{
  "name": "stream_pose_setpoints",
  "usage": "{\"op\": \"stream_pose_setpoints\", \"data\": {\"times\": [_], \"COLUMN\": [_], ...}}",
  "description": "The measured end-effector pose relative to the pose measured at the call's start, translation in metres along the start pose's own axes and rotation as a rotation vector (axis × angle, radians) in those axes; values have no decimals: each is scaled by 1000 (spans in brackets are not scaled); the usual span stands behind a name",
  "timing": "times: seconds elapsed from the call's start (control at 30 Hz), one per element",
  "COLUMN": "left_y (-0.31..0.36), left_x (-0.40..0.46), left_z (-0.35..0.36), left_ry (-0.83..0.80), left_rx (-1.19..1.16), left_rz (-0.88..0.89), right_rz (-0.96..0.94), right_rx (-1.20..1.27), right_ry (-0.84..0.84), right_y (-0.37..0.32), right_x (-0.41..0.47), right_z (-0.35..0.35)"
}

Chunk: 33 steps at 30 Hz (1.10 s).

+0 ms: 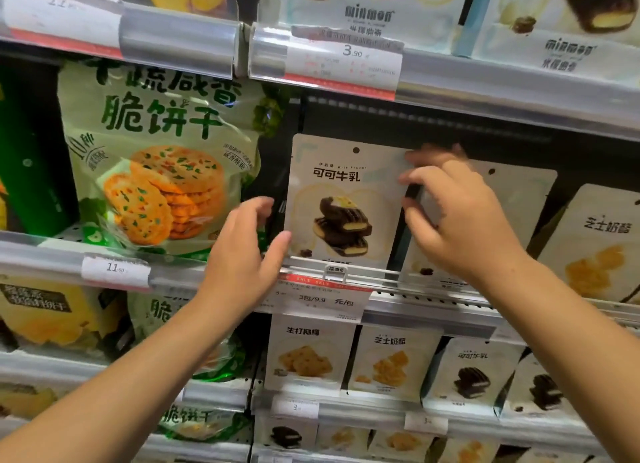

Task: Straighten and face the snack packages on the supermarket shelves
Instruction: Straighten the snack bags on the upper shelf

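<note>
1. Pale chocolate-biscuit pouch (341, 199) stands upright on the middle shelf (433, 298); left hand (242, 251) touches its lower left edge, fingers loosely curved, thumb on the front.
2. Right hand (457, 213) pinches its right edge.
3. Green cracker bag (162, 157) sits left.

Middle shelf, right bay: a dark open gap is seen above the white cocoa pouch (343, 202), under the edge of the upper shelf rail (485, 91). Access from the front is bounded below by the shelf rail (415, 282) with its sale tag (318, 294). To the left, a narrow dark slot is left between the pouch and the large green cracker bag (156, 157); the left hand (242, 254) is placed at that slot. To the right, the way is blocked by the right hand (460, 216), a second white pouch (512, 199) behind it, and a leaning cheese pouch (595, 240).
</note>
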<state>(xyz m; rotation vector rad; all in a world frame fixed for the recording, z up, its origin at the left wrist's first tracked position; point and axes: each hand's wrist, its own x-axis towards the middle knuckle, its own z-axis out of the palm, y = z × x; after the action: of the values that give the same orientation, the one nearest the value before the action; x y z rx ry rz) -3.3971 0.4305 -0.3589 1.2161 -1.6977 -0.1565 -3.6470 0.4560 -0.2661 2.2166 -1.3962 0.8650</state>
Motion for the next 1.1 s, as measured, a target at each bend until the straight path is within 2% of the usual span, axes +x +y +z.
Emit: {"op": "stream_pose_setpoints", "data": {"times": [0.07, 0.13, 0.2, 0.33, 0.43, 0.53, 0.63, 0.67, 0.73, 0.77, 0.83, 0.9, 0.97, 1.1], "left_y": [0, -6, -12, -19, -23, -28, -40, -42, -47, -51, -59, -63, -62, -63], "left_x": [-24, -44, -53, -60, -59, -62, -95, -110, -135, -143, -151, -146, -135, -110], "left_z": [-3, 2, 10, 16, 19, 21, 30, 34, 44, 50, 62, 71, 81, 94], "left_ry": [115, 42, -55, -137, -102, -23, 37, -34, -312, -419, -480, -448, -359, -270], "left_rx": [75, 232, 377, 586, 590, 580, 456, 389, 318, 305, 283, 219, 100, -88], "left_rz": [259, 435, 452, 367, 366, 390, 555, 625, 644, 566, 256, -59, -284, -576], "right_rz": [-60, -91, -86, 17, -32, -49, -65, -70, -78, -78, -81, -83, -79, -71], "right_rx": [44, 99, 134, 144, 35, 10, 10, 14, 28, 36, 51, 57, 56, 41], "right_ry": [19, 15, 8, -94, -115, -38, 70, 101, 153, 175, 206, 216, 221, 225], "right_y": [-1, -3, -4, -6, -3, -1, 0, 0, 0, 0, 1, 2, 2, 2], "right_x": [-20, -38, -55, -82, -92, -93, -96, -96, -95, -95, -95, -96, -96, -94], "right_z": [9, 22, 37, 67, 85, 95, 106, 108, 112, 114, 117, 119, 121, 122]}}
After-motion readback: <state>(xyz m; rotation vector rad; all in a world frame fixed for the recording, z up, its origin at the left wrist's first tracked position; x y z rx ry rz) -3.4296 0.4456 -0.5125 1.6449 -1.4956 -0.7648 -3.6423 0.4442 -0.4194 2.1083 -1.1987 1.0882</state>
